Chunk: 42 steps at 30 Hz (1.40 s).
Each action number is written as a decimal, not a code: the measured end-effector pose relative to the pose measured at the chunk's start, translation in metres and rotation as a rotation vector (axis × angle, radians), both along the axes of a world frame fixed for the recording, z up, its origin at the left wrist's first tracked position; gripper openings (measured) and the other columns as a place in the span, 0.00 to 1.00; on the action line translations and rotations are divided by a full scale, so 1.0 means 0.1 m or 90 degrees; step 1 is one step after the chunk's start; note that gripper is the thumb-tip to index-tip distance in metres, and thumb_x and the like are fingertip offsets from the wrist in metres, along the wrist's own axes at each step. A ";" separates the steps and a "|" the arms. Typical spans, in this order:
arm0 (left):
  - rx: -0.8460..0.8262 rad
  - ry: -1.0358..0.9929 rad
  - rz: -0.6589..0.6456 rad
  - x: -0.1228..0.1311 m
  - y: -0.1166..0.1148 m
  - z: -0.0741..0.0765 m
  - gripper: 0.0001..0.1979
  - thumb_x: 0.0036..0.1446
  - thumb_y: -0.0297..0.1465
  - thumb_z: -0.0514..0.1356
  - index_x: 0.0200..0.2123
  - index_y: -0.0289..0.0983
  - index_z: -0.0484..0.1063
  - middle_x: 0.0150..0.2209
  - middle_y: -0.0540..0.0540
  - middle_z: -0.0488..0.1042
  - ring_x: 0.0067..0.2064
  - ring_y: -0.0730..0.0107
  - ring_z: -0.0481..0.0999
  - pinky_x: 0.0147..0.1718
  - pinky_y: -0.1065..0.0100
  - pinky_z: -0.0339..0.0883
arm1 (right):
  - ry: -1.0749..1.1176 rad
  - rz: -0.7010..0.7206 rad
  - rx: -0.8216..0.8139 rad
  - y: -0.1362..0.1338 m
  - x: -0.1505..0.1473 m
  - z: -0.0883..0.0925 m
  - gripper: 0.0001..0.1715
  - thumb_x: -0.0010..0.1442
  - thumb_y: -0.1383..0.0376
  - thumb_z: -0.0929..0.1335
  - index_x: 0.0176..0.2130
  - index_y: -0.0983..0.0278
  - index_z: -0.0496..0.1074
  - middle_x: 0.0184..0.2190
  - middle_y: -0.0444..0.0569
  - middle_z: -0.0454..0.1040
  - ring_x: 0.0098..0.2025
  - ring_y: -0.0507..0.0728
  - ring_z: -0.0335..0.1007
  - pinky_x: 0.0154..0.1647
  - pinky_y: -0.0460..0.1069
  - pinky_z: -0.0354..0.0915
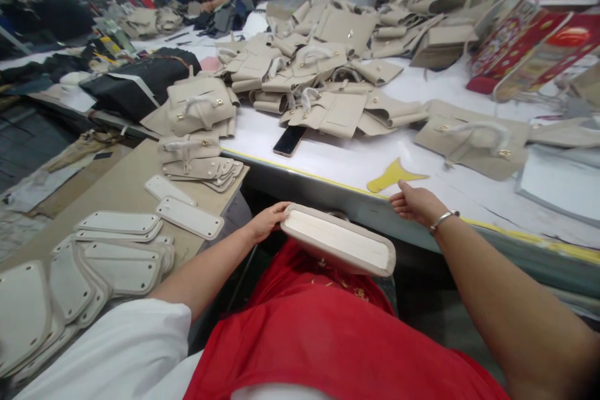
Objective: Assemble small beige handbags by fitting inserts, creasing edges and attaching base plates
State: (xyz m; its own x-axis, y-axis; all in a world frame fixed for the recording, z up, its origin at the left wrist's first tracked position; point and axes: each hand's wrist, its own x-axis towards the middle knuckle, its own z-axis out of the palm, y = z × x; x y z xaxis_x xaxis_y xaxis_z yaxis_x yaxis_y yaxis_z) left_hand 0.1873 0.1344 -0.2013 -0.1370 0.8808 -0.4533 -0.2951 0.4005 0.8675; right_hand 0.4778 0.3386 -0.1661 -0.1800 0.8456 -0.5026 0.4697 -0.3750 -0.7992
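Note:
My left hand [272, 220] grips the left end of a beige handbag [335, 240], which rests tilted against my lap. Its long pale side, with a rounded beige rim, faces up toward me. Part of a handle shows behind its far edge. My right hand [417, 203] is at the table edge, beside a flat yellow forked piece [394, 176]. Its thumb is apart from the loosely bent fingers, and nothing shows between them. Whether the thumb touches the yellow piece is hard to tell.
Beige bag pieces with handles [323, 69] cover the white table. A phone [289, 140] lies near its edge. On the left board [126, 175] are stacked pale panels [119, 262]. A red patterned bag [510, 44] stands right. Two people work across the table.

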 end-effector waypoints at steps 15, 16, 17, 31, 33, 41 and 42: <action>0.015 0.079 -0.037 0.05 0.09 -0.07 0.25 0.46 0.42 0.62 0.45 0.35 0.68 0.45 0.43 0.72 0.42 0.65 0.72 0.36 0.70 0.66 | 0.286 -0.092 0.049 -1.40 0.40 -0.47 0.26 0.52 0.48 0.64 0.36 0.67 0.73 0.39 0.52 0.75 0.41 0.58 0.69 0.44 0.52 0.64; 0.021 0.101 -0.051 0.05 0.10 -0.09 0.25 0.47 0.43 0.61 0.46 0.34 0.68 0.46 0.43 0.72 0.44 0.63 0.71 0.39 0.69 0.66 | 0.285 -0.089 0.055 -1.43 0.42 -0.47 0.27 0.53 0.48 0.64 0.38 0.67 0.73 0.39 0.52 0.75 0.41 0.58 0.69 0.45 0.52 0.64; 0.027 0.131 -0.068 0.04 0.10 -0.10 0.25 0.48 0.43 0.59 0.47 0.34 0.67 0.48 0.43 0.71 0.47 0.62 0.70 0.42 0.67 0.65 | 0.274 -0.074 0.067 -1.45 0.45 -0.45 0.27 0.55 0.48 0.62 0.39 0.67 0.72 0.40 0.52 0.74 0.42 0.58 0.69 0.46 0.53 0.63; 0.277 0.917 -0.662 0.08 0.35 0.41 0.43 0.36 0.43 0.65 0.55 0.33 0.57 0.52 0.35 0.64 0.53 0.51 0.64 0.52 0.59 0.57 | -0.315 0.643 0.418 -1.12 0.37 0.16 0.48 0.39 0.49 0.72 0.53 0.69 0.58 0.45 0.59 0.67 0.46 0.64 0.65 0.46 0.54 0.61; 0.269 0.941 -0.687 0.10 0.38 0.45 0.39 0.35 0.41 0.66 0.52 0.34 0.60 0.48 0.37 0.66 0.49 0.52 0.66 0.48 0.60 0.60 | -0.349 0.677 0.419 -1.08 0.31 0.22 0.44 0.39 0.49 0.72 0.50 0.67 0.60 0.42 0.56 0.68 0.43 0.63 0.67 0.42 0.52 0.62; 0.251 0.872 -0.712 -0.09 0.28 0.55 0.43 0.35 0.38 0.67 0.55 0.38 0.54 0.52 0.39 0.61 0.52 0.55 0.64 0.49 0.63 0.59 | -0.370 0.690 0.395 -1.01 0.20 0.29 0.41 0.37 0.48 0.72 0.46 0.65 0.61 0.41 0.55 0.69 0.41 0.62 0.67 0.38 0.50 0.62; 0.245 0.872 -0.702 -0.10 0.29 0.56 0.42 0.34 0.38 0.67 0.54 0.38 0.55 0.51 0.40 0.61 0.50 0.56 0.65 0.48 0.64 0.60 | -0.371 0.688 0.385 -1.00 0.18 0.28 0.41 0.36 0.48 0.72 0.45 0.65 0.61 0.41 0.55 0.69 0.41 0.62 0.67 0.38 0.50 0.62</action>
State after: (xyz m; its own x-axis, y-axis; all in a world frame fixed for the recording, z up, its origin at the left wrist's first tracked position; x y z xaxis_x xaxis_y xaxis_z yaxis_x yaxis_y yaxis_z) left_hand 0.1768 0.1629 -0.1456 0.4612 0.8339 -0.3032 0.8732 -0.3658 0.3221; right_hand 0.4955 0.2388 -0.1379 -0.7761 0.5325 -0.3379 0.6244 0.7239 -0.2933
